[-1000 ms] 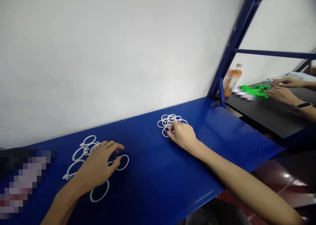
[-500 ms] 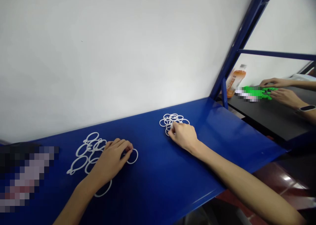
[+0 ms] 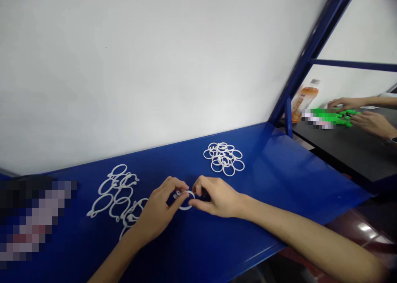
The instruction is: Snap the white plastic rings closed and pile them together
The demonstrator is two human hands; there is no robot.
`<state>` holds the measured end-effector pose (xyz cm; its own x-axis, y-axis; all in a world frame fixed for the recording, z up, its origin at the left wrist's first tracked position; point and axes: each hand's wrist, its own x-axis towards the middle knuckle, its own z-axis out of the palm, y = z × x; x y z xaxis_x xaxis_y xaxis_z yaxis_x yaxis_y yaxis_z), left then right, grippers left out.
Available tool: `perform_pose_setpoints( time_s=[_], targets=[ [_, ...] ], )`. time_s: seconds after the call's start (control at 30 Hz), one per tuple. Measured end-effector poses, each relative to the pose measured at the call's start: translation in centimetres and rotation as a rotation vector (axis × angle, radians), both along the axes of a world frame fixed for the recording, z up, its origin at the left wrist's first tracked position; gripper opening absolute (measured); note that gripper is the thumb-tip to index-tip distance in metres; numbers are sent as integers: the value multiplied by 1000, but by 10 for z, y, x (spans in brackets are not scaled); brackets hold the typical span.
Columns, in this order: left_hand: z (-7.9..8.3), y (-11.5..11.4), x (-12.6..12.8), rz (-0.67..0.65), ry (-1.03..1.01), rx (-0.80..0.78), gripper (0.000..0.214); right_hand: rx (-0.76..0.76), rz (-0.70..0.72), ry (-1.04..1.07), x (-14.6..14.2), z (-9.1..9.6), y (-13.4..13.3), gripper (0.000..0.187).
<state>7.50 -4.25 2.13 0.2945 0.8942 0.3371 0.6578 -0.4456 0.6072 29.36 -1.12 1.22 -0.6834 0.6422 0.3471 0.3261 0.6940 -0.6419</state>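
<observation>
In the middle of the view, one thin white ring (image 3: 185,209) with a small curled end is held just over the blue tabletop. My left hand (image 3: 163,202) pinches its left side between thumb and fingers. On the opposite side, the thumb and bent fingers of my right hand (image 3: 217,195) close about the ring's right edge. A loose spread of similar white rings (image 3: 103,204) lies left of my left hand, some partly hidden behind my wrist. Farther back, beyond my right hand, a tighter cluster of white rings (image 3: 228,170) overlaps on the table.
The blue table (image 3: 263,167) runs along a pale wall (image 3: 155,68). A blue metal frame (image 3: 297,63) rises at its right end. Beyond it, another person's hands (image 3: 372,123) work over green pieces (image 3: 347,117) beside an orange bottle (image 3: 305,101). A dark, partly blurred-out item lies far left.
My right hand has left the far cluster and come to the ring in my left hand. My left hand has moved right with that ring, uncovering more of the left rings.
</observation>
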Motion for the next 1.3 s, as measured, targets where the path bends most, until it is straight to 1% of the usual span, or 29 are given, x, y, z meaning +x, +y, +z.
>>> perform_pose_setpoints(
  time_s=[0.13,0.27,0.37,0.5,0.57,0.77,0.87,0.93,1.03,1.07,1.13,1.17,1.23,1.3],
  targets=[
    [-3,-6,3,55,-80,-83,18,-96,45,66,-2,-5,-1,13],
    [-3,-7,0,33,-113,-101,23,-140,-14,147,0,-4,1,9],
    [-3,-4,-2,22,-106,-80,20,-111,-23,161,2,-4,4,11],
    [-7,0,-4,22,-124,-17,13,-47,45,119,2,-5,4,8],
    [-9,0,-4,2,-121,-7,11,-36,85,91,3,-4,3,10],
    [-10,-1,-4,-50,-131,-57,18,30,195,26,6,1,-4,14],
    [-12,-1,-5,-78,-133,-105,19,8,208,1,6,1,-6,13],
    [-12,0,-5,-87,-136,-119,19,-10,182,-19,5,0,-7,11],
    [-11,0,-2,-20,-140,-119,9,-3,61,-27,1,-2,-7,10],
    [-10,-1,0,11,-146,-127,9,3,10,-16,0,-3,-7,10],
    [-9,-2,5,56,-158,-167,19,14,-91,15,-2,-5,-7,13],
    [-8,-3,7,57,-158,-198,20,19,-133,24,-2,-6,-7,14],
    [-7,-4,10,44,-141,-246,14,37,-189,15,-3,-6,-6,17],
    [-7,-5,11,36,-112,-238,10,70,-210,9,-2,-6,-5,17]
  ],
)
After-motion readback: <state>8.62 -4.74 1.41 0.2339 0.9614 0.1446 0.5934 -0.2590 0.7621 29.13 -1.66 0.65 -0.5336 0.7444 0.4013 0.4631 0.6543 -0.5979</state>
